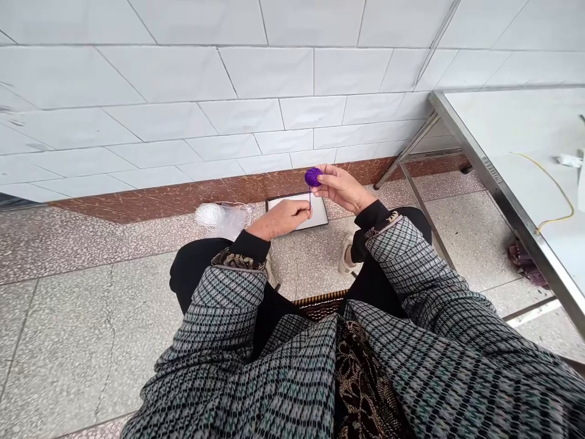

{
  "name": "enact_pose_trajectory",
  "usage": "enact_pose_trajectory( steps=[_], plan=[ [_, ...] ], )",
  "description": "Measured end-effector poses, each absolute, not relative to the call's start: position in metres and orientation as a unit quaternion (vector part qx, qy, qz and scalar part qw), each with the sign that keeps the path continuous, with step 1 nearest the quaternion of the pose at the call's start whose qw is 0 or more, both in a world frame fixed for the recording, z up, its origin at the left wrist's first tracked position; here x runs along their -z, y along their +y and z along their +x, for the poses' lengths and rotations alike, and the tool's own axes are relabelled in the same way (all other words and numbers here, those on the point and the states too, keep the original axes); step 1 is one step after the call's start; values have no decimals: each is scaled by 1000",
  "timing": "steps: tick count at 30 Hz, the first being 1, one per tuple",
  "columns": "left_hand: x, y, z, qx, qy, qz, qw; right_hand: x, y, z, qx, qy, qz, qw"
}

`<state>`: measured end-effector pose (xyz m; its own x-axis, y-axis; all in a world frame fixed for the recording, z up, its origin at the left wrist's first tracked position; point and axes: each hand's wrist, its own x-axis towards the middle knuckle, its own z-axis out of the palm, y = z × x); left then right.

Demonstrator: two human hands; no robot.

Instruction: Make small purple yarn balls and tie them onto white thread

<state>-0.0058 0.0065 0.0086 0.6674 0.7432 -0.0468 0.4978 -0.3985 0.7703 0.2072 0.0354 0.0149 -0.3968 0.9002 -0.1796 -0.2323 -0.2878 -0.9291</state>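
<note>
A small purple ball of yarn (312,177) is gripped between the thumb and fingers of my right hand (340,188). From it a short purple strand (310,199) runs down to my left hand (287,217), whose thumb and fingers are pinched on it. The left hand is a little lower and to the left of the ball. Below both hands a shallow white tray with a dark rim (323,221) lies on the floor, partly covered by my left hand.
White yarn (210,214) and a clear plastic bag (232,223) lie on the floor to the left. A metal-framed table (466,140) stands at the right, with a yellow cord (564,198) on top. The tiled wall (265,73) rises just ahead. A woven seat edge (322,302) shows between my legs.
</note>
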Motion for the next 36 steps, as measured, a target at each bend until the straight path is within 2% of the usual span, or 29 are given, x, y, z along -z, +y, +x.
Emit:
enact_pose_trajectory(
  steps=[3,6,8,10,14,19,23,27,29,32,34,36],
  plan=[
    [-9,5,-4,-151,361,826,406,-10,35,201,-606,-524,-481,356],
    [-10,5,-7,-180,373,824,386,-12,31,198,-500,-637,-532,247],
    [-11,7,-11,-208,399,819,356,-16,27,199,-507,-671,-513,171],
    [-11,10,-16,-224,425,813,329,-22,25,201,-571,-661,-469,128],
    [-9,13,-19,-216,450,807,315,-29,22,204,-694,-580,-393,169],
    [-3,13,-14,-194,458,800,336,-30,25,207,-770,-458,-361,259],
    [0,11,-8,-187,417,815,357,-26,28,203,-770,-415,-372,310],
    [-1,7,-5,-153,371,830,387,-16,31,195,-702,-448,-435,343],
    [-3,5,-5,-143,361,833,394,-11,31,192,-629,-510,-493,320],
    [-8,5,-9,-158,375,832,378,-9,29,193,-530,-616,-541,216],
    [-12,8,-16,-188,409,822,347,-12,27,196,-558,-643,-505,141],
    [-15,11,-23,-211,442,812,319,-18,25,200,-648,-616,-433,118]
  ],
)
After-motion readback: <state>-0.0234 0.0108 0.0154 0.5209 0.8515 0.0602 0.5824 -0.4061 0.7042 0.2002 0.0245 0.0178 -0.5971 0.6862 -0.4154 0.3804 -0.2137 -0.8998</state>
